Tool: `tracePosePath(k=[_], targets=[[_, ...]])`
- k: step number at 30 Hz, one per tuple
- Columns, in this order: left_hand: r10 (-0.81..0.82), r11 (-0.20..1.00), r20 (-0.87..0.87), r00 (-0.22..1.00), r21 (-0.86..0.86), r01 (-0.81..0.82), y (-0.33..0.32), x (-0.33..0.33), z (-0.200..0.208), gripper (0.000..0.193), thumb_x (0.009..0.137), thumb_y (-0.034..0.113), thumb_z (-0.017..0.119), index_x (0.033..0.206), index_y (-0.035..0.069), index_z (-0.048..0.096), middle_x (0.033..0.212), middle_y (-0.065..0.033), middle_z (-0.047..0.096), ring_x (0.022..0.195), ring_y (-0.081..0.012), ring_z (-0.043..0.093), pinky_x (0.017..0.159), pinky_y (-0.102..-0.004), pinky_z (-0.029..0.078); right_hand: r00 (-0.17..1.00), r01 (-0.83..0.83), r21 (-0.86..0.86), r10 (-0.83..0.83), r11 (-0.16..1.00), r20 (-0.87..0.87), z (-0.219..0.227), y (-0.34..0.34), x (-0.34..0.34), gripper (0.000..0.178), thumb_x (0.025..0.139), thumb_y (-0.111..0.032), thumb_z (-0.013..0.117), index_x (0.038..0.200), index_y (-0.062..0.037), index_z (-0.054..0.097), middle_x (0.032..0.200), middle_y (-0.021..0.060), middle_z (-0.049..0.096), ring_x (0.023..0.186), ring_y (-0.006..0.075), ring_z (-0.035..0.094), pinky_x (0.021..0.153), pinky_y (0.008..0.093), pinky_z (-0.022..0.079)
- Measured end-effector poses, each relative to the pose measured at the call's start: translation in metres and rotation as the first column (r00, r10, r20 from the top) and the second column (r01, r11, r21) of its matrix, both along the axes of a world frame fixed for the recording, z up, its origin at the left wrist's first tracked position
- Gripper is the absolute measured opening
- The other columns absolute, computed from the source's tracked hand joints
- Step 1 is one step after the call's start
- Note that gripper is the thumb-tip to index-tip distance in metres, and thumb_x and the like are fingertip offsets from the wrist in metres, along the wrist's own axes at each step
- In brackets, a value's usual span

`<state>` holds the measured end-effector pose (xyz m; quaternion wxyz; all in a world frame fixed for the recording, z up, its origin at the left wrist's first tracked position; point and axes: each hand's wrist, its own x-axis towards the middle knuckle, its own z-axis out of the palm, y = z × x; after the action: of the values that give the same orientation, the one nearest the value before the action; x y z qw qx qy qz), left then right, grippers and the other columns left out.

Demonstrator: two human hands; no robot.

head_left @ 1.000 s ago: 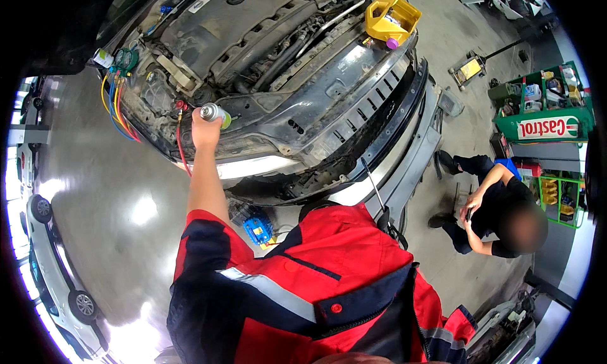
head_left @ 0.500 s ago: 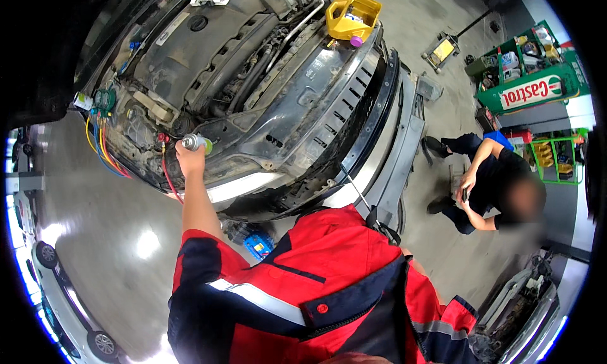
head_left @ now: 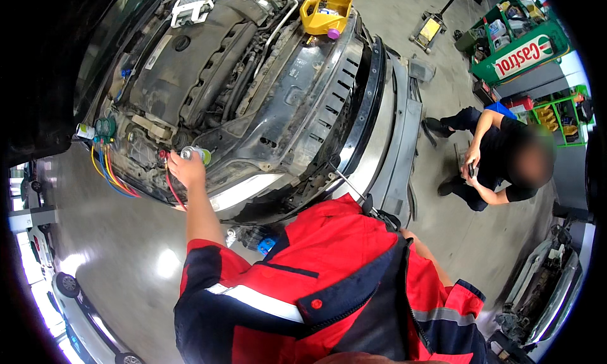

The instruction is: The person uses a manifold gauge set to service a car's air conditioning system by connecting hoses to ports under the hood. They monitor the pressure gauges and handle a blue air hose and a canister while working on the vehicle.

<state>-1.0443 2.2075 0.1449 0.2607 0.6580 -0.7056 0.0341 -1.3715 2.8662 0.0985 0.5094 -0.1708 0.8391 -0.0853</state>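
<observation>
My left hand (head_left: 188,172) reaches over the front corner of the car's engine bay. Its fingers are closed around a small can (head_left: 202,155) with a silver end and a green body; the exact grip is partly hidden. Close beside the fingertips is a red hose fitting (head_left: 164,155) with a red hose hanging from it. My right forearm (head_left: 430,258) shows past the edge of the red and navy jacket, and its fingers are hidden. Near it, a thin metal rod (head_left: 348,179) slants to a dark part in front of the jacket.
A green gauge set (head_left: 105,129) with coloured hoses hangs at the bay's left, beside another small can (head_left: 85,131). A cut yellow jug (head_left: 316,23) sits on the front panel. The loosened bumper (head_left: 397,155) lies ahead. At right a co-worker crouches, holding a dark object (head_left: 471,170).
My view has shifted and turned slightly. My left fingers have moved closer to the red fitting, while the can stays near the same spot over the bay. The co-worker's hands have lowered slightly in view.
</observation>
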Motion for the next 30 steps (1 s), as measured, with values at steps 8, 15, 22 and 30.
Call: tracePosePath(k=[8, 15, 22, 30], targets=[[-0.728, 0.612, 0.005, 0.685, 0.454, 0.647, 0.108, -0.074, -0.001, 0.051, 0.083, 0.023, 0.065, 0.128, 0.001, 0.054, 0.127, -0.0221, 0.057, 0.121, -0.0402, 0.052, 0.105, -0.0467, 0.041, 0.302, 0.89, 0.192, -0.85, 0.414, 0.431, -0.033, 0.029, 0.015, 0.039, 0.087, -0.024, 0.063, 0.119, -0.0006, 0.062, 0.105, 0.0178, 0.069, 0.091, 0.0283, 0.063, 0.084, 0.046, 0.05], [-0.772, -0.305, -0.475, 0.423, 0.86, 0.41, 0.246, -0.082, -0.137, 0.044, 0.089, 0.035, 0.056, 0.116, 0.001, 0.06, 0.12, -0.0263, 0.063, 0.113, -0.0381, 0.061, 0.096, -0.045, 0.048, 0.907, 0.384, 0.098, -0.395, 0.918, 0.149, -0.069, 0.044, 0.015, 0.045, 0.087, -0.031, 0.062, 0.122, -0.0027, 0.062, 0.116, 0.0198, 0.068, 0.101, 0.0341, 0.066, 0.091, 0.0483, 0.05], [-0.901, 0.045, -0.056, 0.429, 0.974, 0.223, 0.194, -0.09, -0.075, 0.046, 0.09, 0.033, 0.053, 0.123, 0.002, 0.06, 0.127, -0.0216, 0.062, 0.119, -0.0359, 0.059, 0.102, -0.0438, 0.046, 0.997, -0.062, -0.016, 0.063, 0.998, 0.048, -0.133, 0.079, 0.016, 0.057, 0.082, -0.042, 0.064, 0.125, -0.0048, 0.062, 0.124, 0.026, 0.062, 0.119, 0.0398, 0.059, 0.099, 0.0454, 0.047], [-0.837, 0.094, -0.002, 0.548, 0.985, 0.148, 0.181, -0.087, -0.074, 0.049, 0.091, 0.032, 0.051, 0.129, 0.001, 0.058, 0.134, -0.0223, 0.058, 0.124, -0.0346, 0.056, 0.104, -0.0426, 0.044, 0.998, 0.002, 0.079, -0.008, 0.997, 0.07, -0.121, 0.063, 0.019, 0.055, 0.082, -0.04, 0.065, 0.127, -0.0074, 0.062, 0.129, 0.0239, 0.06, 0.122, 0.0385, 0.057, 0.101, 0.0454, 0.046]])
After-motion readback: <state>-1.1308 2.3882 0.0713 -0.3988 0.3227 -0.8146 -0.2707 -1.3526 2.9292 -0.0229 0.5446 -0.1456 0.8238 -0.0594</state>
